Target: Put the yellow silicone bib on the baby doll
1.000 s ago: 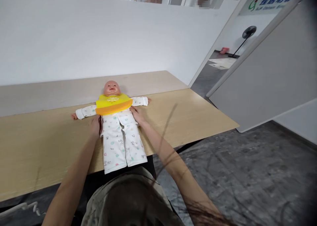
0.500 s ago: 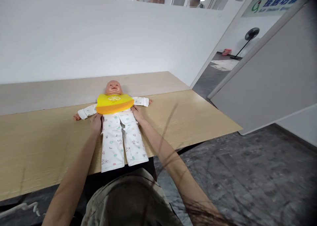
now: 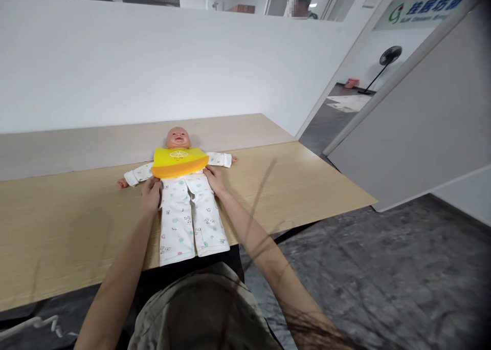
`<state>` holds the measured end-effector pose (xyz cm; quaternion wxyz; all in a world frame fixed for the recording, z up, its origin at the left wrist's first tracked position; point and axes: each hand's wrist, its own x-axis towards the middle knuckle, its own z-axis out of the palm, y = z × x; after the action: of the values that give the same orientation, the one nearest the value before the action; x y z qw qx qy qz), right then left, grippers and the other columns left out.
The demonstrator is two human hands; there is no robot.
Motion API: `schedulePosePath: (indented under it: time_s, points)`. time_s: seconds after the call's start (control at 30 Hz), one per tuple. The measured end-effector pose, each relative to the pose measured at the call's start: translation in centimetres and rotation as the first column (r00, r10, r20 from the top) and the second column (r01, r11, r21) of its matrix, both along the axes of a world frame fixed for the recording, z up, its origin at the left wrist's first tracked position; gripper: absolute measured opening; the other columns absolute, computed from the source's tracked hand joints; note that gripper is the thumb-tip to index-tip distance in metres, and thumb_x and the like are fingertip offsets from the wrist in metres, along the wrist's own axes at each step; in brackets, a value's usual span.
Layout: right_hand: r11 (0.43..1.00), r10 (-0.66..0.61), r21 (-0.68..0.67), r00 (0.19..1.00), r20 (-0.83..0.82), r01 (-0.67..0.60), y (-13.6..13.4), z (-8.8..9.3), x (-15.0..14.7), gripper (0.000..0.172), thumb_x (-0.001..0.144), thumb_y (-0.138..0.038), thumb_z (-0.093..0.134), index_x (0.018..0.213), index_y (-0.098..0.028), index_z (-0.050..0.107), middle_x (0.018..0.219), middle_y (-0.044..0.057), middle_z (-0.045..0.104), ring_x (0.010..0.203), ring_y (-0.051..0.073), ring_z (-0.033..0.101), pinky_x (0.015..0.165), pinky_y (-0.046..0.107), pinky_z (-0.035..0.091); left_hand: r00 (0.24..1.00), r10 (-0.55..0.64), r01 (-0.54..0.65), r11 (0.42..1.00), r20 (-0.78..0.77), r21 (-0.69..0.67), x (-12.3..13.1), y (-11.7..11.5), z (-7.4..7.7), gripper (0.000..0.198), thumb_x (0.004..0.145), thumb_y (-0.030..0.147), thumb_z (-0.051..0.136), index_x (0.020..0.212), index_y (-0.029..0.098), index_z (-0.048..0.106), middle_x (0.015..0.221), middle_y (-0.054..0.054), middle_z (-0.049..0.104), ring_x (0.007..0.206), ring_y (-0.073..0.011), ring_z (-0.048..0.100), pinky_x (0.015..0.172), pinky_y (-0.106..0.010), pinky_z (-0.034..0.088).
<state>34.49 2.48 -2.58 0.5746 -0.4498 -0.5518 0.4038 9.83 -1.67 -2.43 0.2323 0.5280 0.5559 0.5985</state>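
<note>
A baby doll (image 3: 178,138) lies on its back on the table, head toward the wall and arms spread out. It wears a white printed top (image 3: 138,174) and matching trousers (image 3: 177,219), whose legs reach past the table's front edge. A yellow bib (image 3: 169,158) with an orange lower pocket covers its chest. My left hand (image 3: 152,192) is closed at the left side of the trousers' waist, just under the bib. At the opposite side, my right hand (image 3: 215,180) grips the waist with bent fingers. Some fingertips of both hands are hidden by cloth.
The light wooden table (image 3: 291,186) ends at a corner on the right. Behind it stands a white partition wall (image 3: 153,63), with a person (image 3: 303,3) beyond. A grey panel (image 3: 418,114) is at right; past the gap stands a black fan (image 3: 390,56).
The view has shifted slightly, so the scene sits a little lower and further right. Both hands stay at the trousers' waist; the doll and bib look unchanged.
</note>
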Motion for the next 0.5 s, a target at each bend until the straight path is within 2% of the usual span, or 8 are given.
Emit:
schedulePosePath:
  time_s: [0.07,0.13,0.23,0.33,0.4,0.5]
  points:
    - [1.000,-0.024,-0.002,1.000,-0.019,0.024,-0.38,0.11,0.00,0.033,0.089,-0.027,0.055,0.119,-0.023,0.067,0.127,0.007,0.069,0.116,0.021,0.064,0.108,0.036,0.049,0.998,0.037,-0.038,0.999,0.045,0.015,0.07,-0.35,0.10,0.048,0.084,0.017,0.058,0.132,0.014,0.050,0.099,-0.003,0.067,0.088,-0.0151,0.060,0.083,-0.030,0.050]
    - [0.999,-0.041,-0.004,0.998,-0.040,0.041,-0.60,0.25,-0.03,0.045,0.088,-0.026,0.056,0.132,-0.021,0.061,0.128,0.009,0.068,0.115,0.021,0.065,0.107,0.037,0.050,0.998,0.017,-0.019,0.999,0.054,0.039,0.15,-0.58,0.34,0.061,0.086,0.018,0.060,0.144,0.015,0.043,0.108,-0.005,0.067,0.092,-0.0151,0.063,0.088,-0.031,0.051]
    - [0.999,-0.020,0.028,0.997,-0.070,0.022,-0.69,0.39,-0.04,0.062,0.087,-0.026,0.058,0.148,-0.020,0.047,0.131,0.010,0.066,0.114,0.020,0.065,0.104,0.036,0.051,1.000,-0.016,0.015,0.997,0.016,0.070,0.22,-0.70,0.68,0.053,0.088,0.018,0.060,0.141,0.017,0.053,0.110,-0.006,0.068,0.091,-0.0144,0.063,0.091,-0.031,0.051]
    - [0.997,0.022,0.080,0.995,-0.093,-0.015,-0.53,0.40,0.01,0.075,0.087,-0.028,0.061,0.156,-0.022,0.035,0.134,0.008,0.064,0.116,0.019,0.064,0.104,0.035,0.051,0.999,0.017,-0.012,0.996,-0.052,0.093,0.24,-0.73,0.85,0.046,0.091,0.019,0.059,0.136,0.014,0.060,0.110,-0.008,0.067,0.092,-0.0154,0.061,0.092,-0.032,0.051]
    - [0.994,0.036,0.104,0.995,-0.094,-0.026,-0.29,0.41,0.02,0.077,0.087,-0.028,0.062,0.158,-0.024,0.032,0.137,0.007,0.063,0.115,0.018,0.064,0.103,0.034,0.052,0.996,0.022,-0.014,0.995,-0.085,0.100,0.26,-0.77,0.91,0.045,0.092,0.021,0.059,0.137,0.014,0.060,0.113,-0.009,0.066,0.095,-0.0163,0.061,0.092,-0.033,0.051]
    - [0.986,0.034,0.165,0.997,-0.070,-0.022,0.14,0.53,-0.02,0.070,0.087,-0.023,0.061,0.153,-0.018,0.039,0.147,0.010,0.055,0.117,0.017,0.062,0.104,0.032,0.051,0.996,0.014,-0.005,0.995,-0.092,0.098,0.34,-0.93,1.00,0.044,0.093,0.023,0.060,0.136,0.015,0.060,0.115,-0.009,0.067,0.096,-0.0168,0.061,0.092,-0.033,0.051]
